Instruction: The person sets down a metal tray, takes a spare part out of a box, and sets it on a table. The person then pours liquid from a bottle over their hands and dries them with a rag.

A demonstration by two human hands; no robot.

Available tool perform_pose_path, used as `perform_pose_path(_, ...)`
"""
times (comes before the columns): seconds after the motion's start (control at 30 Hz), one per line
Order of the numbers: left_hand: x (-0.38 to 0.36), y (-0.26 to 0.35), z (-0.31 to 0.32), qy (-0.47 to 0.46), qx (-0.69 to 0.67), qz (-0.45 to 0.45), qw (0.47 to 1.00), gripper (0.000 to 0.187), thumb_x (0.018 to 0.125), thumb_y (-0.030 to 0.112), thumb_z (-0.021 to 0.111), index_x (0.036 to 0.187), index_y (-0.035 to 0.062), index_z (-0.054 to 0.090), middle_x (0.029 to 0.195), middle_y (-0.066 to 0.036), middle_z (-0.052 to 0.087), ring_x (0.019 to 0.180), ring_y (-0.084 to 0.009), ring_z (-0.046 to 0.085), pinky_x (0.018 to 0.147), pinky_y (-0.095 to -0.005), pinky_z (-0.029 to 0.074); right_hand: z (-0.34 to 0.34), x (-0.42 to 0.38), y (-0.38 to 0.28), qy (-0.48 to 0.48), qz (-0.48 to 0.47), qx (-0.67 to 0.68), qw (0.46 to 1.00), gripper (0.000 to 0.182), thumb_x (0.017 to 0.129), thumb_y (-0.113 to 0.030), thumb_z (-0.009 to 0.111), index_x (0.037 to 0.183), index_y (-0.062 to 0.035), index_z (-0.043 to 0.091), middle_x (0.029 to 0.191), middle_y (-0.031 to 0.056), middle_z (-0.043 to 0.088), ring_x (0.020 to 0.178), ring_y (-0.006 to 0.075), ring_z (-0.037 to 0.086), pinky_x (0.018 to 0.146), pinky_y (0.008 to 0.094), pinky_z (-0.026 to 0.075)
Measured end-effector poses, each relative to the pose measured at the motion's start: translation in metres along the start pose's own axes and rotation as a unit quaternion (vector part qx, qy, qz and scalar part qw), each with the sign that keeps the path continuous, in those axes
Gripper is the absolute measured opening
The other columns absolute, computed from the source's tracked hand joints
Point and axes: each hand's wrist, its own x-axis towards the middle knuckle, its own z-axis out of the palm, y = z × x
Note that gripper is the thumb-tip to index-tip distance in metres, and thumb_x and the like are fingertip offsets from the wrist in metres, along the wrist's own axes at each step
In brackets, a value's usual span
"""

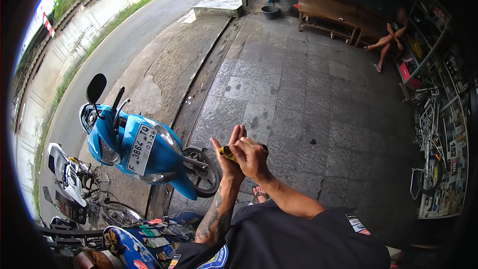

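Observation:
In the middle of the view, my right hand [254, 157] is closed around a crumpled yellow and dark rag [227, 153]. It presses the rag against the palm of my left hand [230, 168], which is held up with its fingers stretched out. Part of the rag sticks out by my left thumb; the rest is hidden under my right fingers. Both hands are in the air in front of my body, above the paved floor [298, 119].
A blue scooter [164, 164] stands close on the left, with a partly stripped motorcycle [69, 179] beyond it. At lower left is a blue drum [122, 241] with packets on top. A person [391, 40] sits on the bench [326, 7], near a display case [455, 169]. A black basin [270, 13] stands by the wall.

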Motion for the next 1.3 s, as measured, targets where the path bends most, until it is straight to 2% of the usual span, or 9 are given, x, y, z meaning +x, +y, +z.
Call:
perform_pose_path(0.17, 0.017, 0.030, -0.011, 0.056, -0.071, 0.038, 0.995, 0.104, 0.080, 0.077, 0.033, 0.145, -0.0011, 0.009, 0.152, -0.017, 0.011, 0.141, -0.0260, 0.010, 0.116, -0.0377, 0.009, -0.009, -0.036, -0.032, -0.250, -0.007, 0.239, 0.938, 0.023, 0.091, -0.018, 0.054, 0.080, 0.0023, 0.056, 0.075, 0.0166, 0.056, 0.070, 0.0324, 0.059, 0.063, 0.0353, 0.045)
perform_pose_path(0.27, 0.016, 0.054, 0.033, -0.026, -0.130, 0.097, 0.987, 0.100, 0.083, 0.074, 0.031, 0.144, -0.0027, 0.010, 0.152, -0.019, 0.012, 0.141, -0.0274, 0.011, 0.116, -0.0383, 0.010, -0.027, -0.014, -0.025, 0.012, 0.250, 0.416, 0.874, 0.028, 0.096, -0.021, 0.049, 0.075, -0.0029, 0.055, 0.071, 0.0050, 0.054, 0.071, 0.0107, 0.054, 0.064, 0.0267, 0.043)
perform_pose_path(0.4, 0.001, 0.043, 0.062, -0.040, -0.181, 0.089, 0.979, 0.093, 0.088, 0.069, 0.027, 0.142, -0.0063, 0.017, 0.148, -0.023, 0.021, 0.138, -0.0320, 0.020, 0.115, -0.0422, 0.013, -0.042, 0.057, 0.022, 0.200, 0.166, 0.128, 0.957, 0.028, 0.095, -0.021, 0.051, 0.075, -0.0027, 0.056, 0.066, 0.0029, 0.056, 0.062, 0.0111, 0.052, 0.059, 0.0265, 0.042)
perform_pose_path(0.57, 0.008, 0.018, 0.046, -0.057, -0.056, 0.122, 0.989, 0.085, 0.089, 0.068, 0.025, 0.138, -0.0012, 0.034, 0.140, -0.015, 0.039, 0.125, -0.0254, 0.039, 0.108, -0.0377, 0.026, 0.013, 0.021, 0.025, 0.085, 0.162, 0.106, 0.977, 0.023, 0.091, -0.018, 0.057, 0.087, 0.0042, 0.060, 0.081, 0.0213, 0.062, 0.078, 0.0342, 0.064, 0.063, 0.0375, 0.047)
perform_pose_path(0.7, 0.003, 0.010, 0.048, 0.087, 0.042, 0.102, 0.990, 0.080, 0.091, 0.066, 0.024, 0.134, 0.0017, 0.043, 0.126, -0.014, 0.051, 0.106, -0.0212, 0.050, 0.099, -0.0345, 0.035, 0.008, 0.000, 0.017, 0.082, 0.222, 0.155, 0.959, 0.029, 0.095, -0.023, 0.051, 0.093, 0.0047, 0.060, 0.083, 0.0196, 0.064, 0.079, 0.0262, 0.066, 0.065, 0.0342, 0.048)
perform_pose_path(0.93, 0.011, 0.009, 0.067, 0.005, 0.230, 0.128, 0.965, 0.084, 0.088, 0.071, 0.019, 0.142, 0.0082, 0.031, 0.136, -0.020, 0.044, 0.118, -0.0289, 0.049, 0.093, -0.0318, 0.040, 0.007, -0.015, 0.007, 0.109, 0.298, 0.269, 0.909, 0.030, 0.098, -0.021, 0.044, 0.103, 0.0044, 0.059, 0.088, 0.0142, 0.066, 0.086, 0.0115, 0.059, 0.071, 0.0287, 0.047)
perform_pose_path(1.1, 0.023, 0.007, 0.084, -0.026, 0.305, 0.256, 0.917, 0.093, 0.083, 0.076, 0.019, 0.143, 0.0053, 0.026, 0.142, -0.024, 0.036, 0.136, -0.0368, 0.027, 0.111, -0.0477, 0.019, 0.007, -0.019, 0.006, 0.123, 0.338, 0.396, 0.845, 0.033, 0.100, -0.025, 0.042, 0.101, 0.0031, 0.059, 0.087, -0.0011, 0.059, 0.081, 0.0044, 0.050, 0.070, 0.0223, 0.043)
perform_pose_path(1.2, 0.034, 0.008, 0.072, -0.076, 0.426, 0.326, 0.841, 0.097, 0.083, 0.076, 0.018, 0.141, -0.0004, 0.026, 0.141, -0.025, 0.035, 0.136, -0.0361, 0.028, 0.112, -0.0487, 0.018, 0.019, -0.025, 0.011, 0.153, 0.360, 0.534, 0.750, 0.030, 0.100, -0.026, 0.042, 0.099, -0.0006, 0.058, 0.085, -0.0027, 0.057, 0.078, 0.0032, 0.049, 0.068, 0.0209, 0.042)
perform_pose_path(1.3, 0.039, 0.014, 0.050, -0.071, 0.490, 0.347, 0.797, 0.089, 0.088, 0.069, 0.018, 0.139, -0.0031, 0.028, 0.141, -0.024, 0.036, 0.134, -0.0334, 0.032, 0.112, -0.0461, 0.018, 0.011, -0.027, -0.001, 0.148, 0.360, 0.547, 0.741, 0.027, 0.099, -0.026, 0.044, 0.101, -0.0028, 0.058, 0.086, -0.0042, 0.055, 0.078, 0.0031, 0.050, 0.069, 0.0198, 0.041)
